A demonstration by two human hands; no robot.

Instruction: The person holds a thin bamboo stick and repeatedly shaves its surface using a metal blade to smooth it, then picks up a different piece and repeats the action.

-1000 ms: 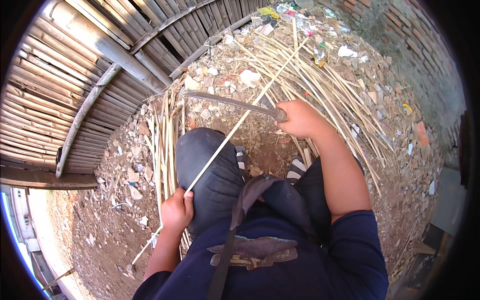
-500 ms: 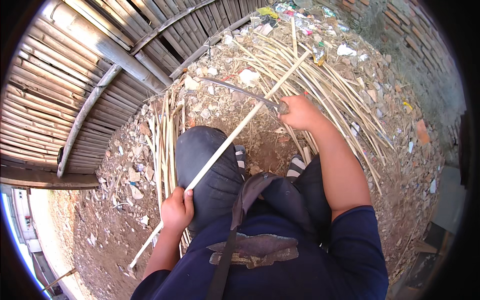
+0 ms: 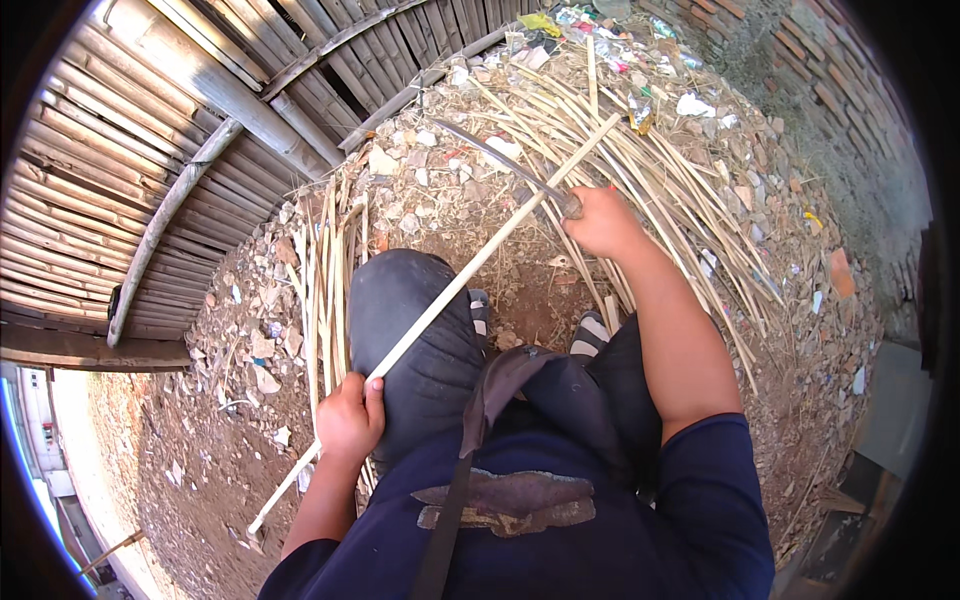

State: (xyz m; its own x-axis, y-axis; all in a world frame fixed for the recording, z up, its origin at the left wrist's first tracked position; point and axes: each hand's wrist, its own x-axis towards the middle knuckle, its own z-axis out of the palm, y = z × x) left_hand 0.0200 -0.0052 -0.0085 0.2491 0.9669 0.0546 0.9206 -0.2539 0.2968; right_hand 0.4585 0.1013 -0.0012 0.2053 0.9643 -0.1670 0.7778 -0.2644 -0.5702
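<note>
A long pale bamboo strip (image 3: 430,315) runs slantwise across my left knee, from low left to the far right. My left hand (image 3: 350,415) is wrapped round its lower part, thumb on top. In my right hand (image 3: 603,222) is the short handle of a machete (image 3: 490,152), whose long dark blade points up and left. The blade crosses the strip near its far end, apparently touching it. Beyond my right hand lies a loose pile of split bamboo strips (image 3: 660,190). More bamboo strips (image 3: 325,290) lie beside my left knee.
A bamboo-slat wall (image 3: 90,200) with poles stands at the left and far left. On the right rises a brick wall (image 3: 830,90). Stones, litter and dry straw cover the ground (image 3: 230,420). My sandalled feet (image 3: 590,332) are between the two bamboo heaps.
The machete has shifted slightly right and its blade has tilted more steeply across the strip. My left hand has moved slightly to the left with the bamboo strip.
</note>
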